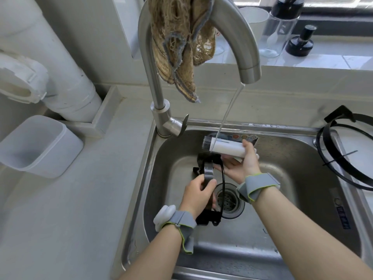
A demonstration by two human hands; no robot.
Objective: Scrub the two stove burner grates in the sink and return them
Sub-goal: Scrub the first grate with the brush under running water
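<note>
My left fingers (207,186) are curling tight round the flat band of the first grate (209,172), and my left hand (196,191) is holding it up on its edge over the middle of the sink (302,158), just above the drain (228,199). My right hand (242,164) is gripping the white brush (226,148), thumb on top and fingers under it, with the dark bristles pointing left, right beside the top of the grate. Water (228,114) from the tap (232,27) is falling onto the brush. The second grate (341,115) is lying on the right edge of the sink, well apart from my hands, with nobody touching it. I am guessing the grate is hard metal that is not going to bend, and a bit heavy for one hand. It is looking wet and shiny, so I am thinking it could slip. The thin wire ring looks like a poor place to hold. The wide band or the chunky black feet look better, because fingers can wrap round them. If it drops it could bang the sink hard, so I am planning on keeping it low. A brown cloth (177,37) is hanging over the tap.
</note>
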